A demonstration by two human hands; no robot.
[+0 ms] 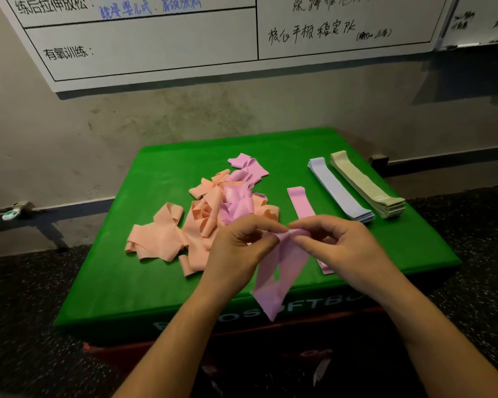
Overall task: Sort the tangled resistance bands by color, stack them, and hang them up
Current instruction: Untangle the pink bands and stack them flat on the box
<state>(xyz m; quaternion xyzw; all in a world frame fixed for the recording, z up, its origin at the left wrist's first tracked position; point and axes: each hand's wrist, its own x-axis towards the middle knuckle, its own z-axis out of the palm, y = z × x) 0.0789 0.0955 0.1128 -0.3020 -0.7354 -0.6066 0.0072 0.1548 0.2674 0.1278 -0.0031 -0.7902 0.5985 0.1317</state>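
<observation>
Two bare forearms rise from the lower frame; the left hand (pixel 236 248) and right hand (pixel 342 245) wear no gloves, rings or sleeves.

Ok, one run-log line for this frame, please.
step: sorting | hands: left, right pinch pink band | stacked: blue, green | pending: orange-pink tangle

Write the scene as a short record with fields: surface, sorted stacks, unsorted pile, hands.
surface: green soft box
sorted stacks: blue stack and olive stack side by side on the right; pink stack started left of them
unsorted pile: peach and pink bands tangled, centre-left
hands: left hand and right hand both pinch one pink band at its top; it hangs over the front edge
</observation>
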